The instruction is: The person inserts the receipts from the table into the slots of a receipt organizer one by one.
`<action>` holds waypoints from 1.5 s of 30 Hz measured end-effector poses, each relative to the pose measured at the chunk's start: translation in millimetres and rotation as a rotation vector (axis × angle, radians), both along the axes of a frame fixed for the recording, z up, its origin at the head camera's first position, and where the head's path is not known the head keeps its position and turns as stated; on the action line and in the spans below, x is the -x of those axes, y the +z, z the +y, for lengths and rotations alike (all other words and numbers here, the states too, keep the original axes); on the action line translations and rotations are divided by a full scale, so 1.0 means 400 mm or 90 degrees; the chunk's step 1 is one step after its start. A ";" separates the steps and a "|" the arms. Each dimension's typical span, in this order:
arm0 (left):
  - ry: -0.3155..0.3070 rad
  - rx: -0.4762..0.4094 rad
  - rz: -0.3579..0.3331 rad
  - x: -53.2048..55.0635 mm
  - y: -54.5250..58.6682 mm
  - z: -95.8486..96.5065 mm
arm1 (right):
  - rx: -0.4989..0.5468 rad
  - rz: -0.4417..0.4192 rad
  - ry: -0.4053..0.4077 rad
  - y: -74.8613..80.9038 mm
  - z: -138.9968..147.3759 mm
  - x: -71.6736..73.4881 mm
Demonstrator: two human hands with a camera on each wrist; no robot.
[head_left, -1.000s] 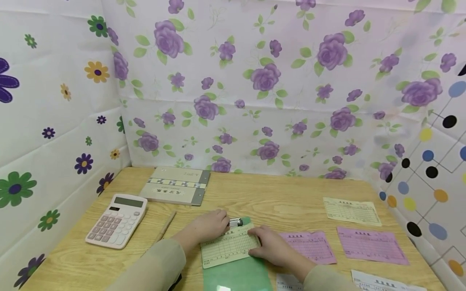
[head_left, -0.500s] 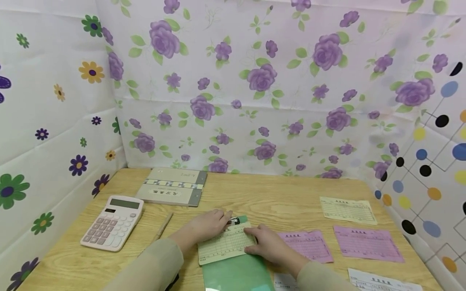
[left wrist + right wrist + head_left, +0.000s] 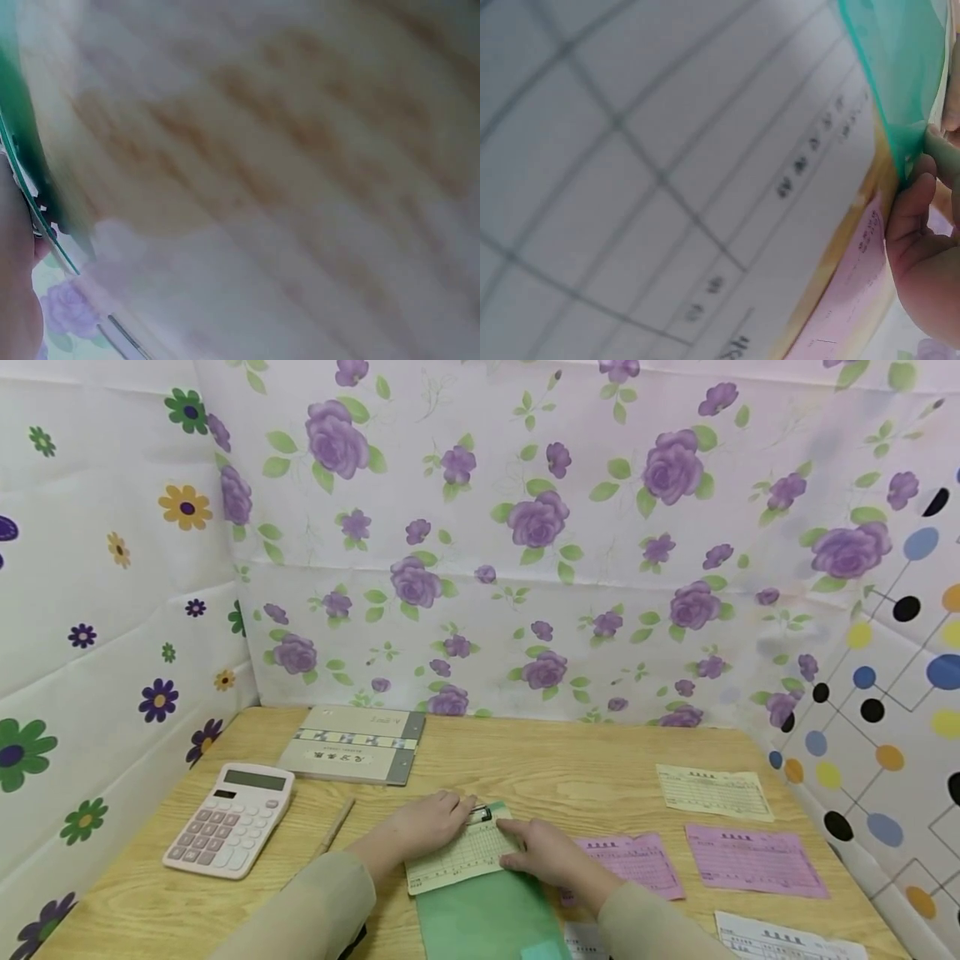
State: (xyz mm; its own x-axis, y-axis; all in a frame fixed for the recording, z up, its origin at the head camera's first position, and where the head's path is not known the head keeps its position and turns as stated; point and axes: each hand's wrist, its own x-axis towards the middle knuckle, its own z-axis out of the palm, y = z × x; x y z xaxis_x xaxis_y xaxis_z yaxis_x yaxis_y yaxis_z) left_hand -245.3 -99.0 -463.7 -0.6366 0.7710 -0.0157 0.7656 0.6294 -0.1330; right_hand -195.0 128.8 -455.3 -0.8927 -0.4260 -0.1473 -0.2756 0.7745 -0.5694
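Observation:
A translucent green clipboard lies at the front middle of the table, a metal clip at its far end. A yellow printed form lies slightly turned over its upper part. My left hand grips the clipboard's far end, fingers bent at the clip; the thumb is hidden. My right hand pinches the form's right edge, index finger near the upper corner and thumb lower down. In the right wrist view, the fingertips meet at the green board's edge. The left wrist view is mostly blurred wood.
A pink calculator and a thin wooden stick lie left. Behind is a grey-cream booklet. To the right lie pink forms, another yellow form and white forms. Patterned cloth encloses the table.
The yellow form has shifted slightly toward the clip, showing more green below it. Both hands stay around the clipboard's far end. The head view has panned slightly right.

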 end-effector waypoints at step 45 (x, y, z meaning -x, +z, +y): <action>0.020 -0.196 -0.051 0.006 -0.042 -0.032 | -0.035 -0.044 -0.155 0.010 0.472 -0.083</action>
